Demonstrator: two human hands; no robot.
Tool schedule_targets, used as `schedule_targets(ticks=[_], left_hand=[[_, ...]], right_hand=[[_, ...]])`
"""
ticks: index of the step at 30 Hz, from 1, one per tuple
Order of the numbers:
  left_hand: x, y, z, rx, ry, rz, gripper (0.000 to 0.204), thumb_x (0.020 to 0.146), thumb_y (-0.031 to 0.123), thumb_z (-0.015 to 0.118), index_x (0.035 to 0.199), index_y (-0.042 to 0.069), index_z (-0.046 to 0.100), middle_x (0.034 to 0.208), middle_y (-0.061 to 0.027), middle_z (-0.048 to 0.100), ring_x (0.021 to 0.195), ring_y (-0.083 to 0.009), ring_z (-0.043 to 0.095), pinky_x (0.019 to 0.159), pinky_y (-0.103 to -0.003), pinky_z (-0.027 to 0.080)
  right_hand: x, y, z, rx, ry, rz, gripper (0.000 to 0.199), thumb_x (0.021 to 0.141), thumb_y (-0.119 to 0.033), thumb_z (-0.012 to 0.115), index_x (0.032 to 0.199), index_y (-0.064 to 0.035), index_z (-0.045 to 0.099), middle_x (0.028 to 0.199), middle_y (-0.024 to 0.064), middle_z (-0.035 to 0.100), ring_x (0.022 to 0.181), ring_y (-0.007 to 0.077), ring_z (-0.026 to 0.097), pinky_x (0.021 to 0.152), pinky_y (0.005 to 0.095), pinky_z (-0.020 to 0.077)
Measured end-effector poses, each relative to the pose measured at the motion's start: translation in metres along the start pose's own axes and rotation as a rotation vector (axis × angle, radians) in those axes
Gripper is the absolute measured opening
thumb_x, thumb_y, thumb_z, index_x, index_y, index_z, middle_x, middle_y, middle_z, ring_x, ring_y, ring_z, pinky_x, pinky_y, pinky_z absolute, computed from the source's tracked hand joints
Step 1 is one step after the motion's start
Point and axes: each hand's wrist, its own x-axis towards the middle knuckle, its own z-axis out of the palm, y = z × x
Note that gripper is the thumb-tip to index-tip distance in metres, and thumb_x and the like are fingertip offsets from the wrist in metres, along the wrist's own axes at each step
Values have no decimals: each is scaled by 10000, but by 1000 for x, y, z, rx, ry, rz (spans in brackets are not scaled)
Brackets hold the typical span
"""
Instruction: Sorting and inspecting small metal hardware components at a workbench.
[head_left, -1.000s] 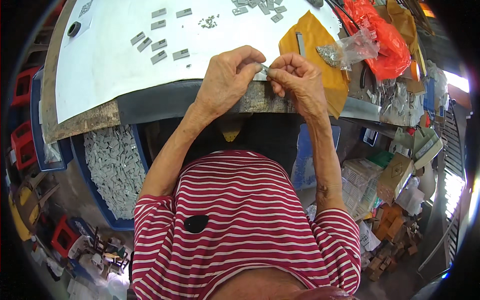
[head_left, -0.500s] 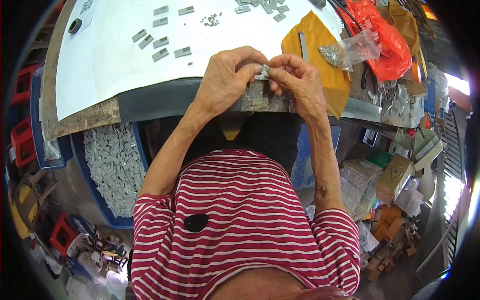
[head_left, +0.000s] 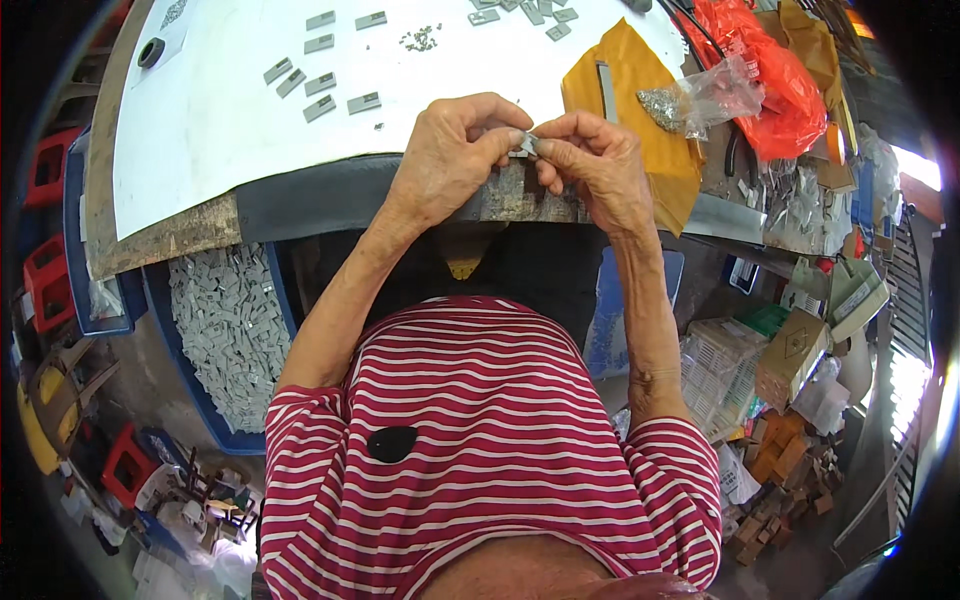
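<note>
Bench Lot: One Small Grey Piece, Two Hands

We list first the left hand (head_left: 445, 152) and right hand (head_left: 600, 165), thumbs and forefingers pinched on one small grey piece (head_left: 528, 145) — held between them over the near edge of the table (head_left: 165, 240). On the white sheet (head_left: 220, 130) we count eight grey blocks (head_left: 320, 83), left of the hands, with tiny bits (head_left: 420, 39) scattered farther off. To the right we record a yellow envelope (head_left: 636, 62) bearing a grey strip (head_left: 606, 92) — beyond it, a red bag (head_left: 775, 110). Near left: a blue bin (head_left: 232, 440) of grey pieces.
</note>
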Motion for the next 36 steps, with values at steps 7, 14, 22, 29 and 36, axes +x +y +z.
schedule_targets(ticks=[7, 14, 22, 29, 36], left_hand=[[3, 2, 1, -11, -17, -37, 147, 822, 73, 556, 938, 6, 618, 701, -21, 592, 627, -66, 532, 594, -184, 455], [8, -1, 1, -70, 14, 21, 141, 774, 31, 532, 875, -13, 620, 651, -41, 590, 576, -70, 524, 522, -212, 430], [1, 14, -9, 338, -6, 261, 152, 753, 15, 562, 900, -21, 577, 739, -158, 598, 638, -252, 588, 592, -296, 454], [0, 18, -37, 425, 38, 309, 151, 756, 43, 562, 890, -25, 571, 762, -160, 593, 663, -265, 588, 594, -305, 454], [8, 26, -91, 416, 177, 174, 181, 746, 123, 575, 861, -16, 585, 737, -157, 611, 633, -238, 587, 589, -311, 457]], right_hand=[[5, 4, 1, -15, 49, 5, 102, 788, -18, 589, 857, 57, 591, 640, 72, 587, 531, 85, 553, 461, 177, 441], [4, -2, 18, -241, 243, -69, 61, 759, -34, 577, 768, 26, 578, 598, -4, 521, 512, 48, 461, 456, 184, 348], [8, -6, 19, -150, 146, -46, 38, 761, -19, 573, 784, 6, 590, 627, -16, 520, 541, 36, 444, 490, 170, 336], [18, -6, 36, 21, 62, -40, 138, 820, -80, 578, 906, 25, 603, 687, 22, 555, 567, 56, 482, 505, 170, 366], [35, -6, 50, 167, 24, -87, 226, 864, -117, 524, 1005, 51, 579, 750, 59, 577, 590, 71, 506, 521, 187, 393]])
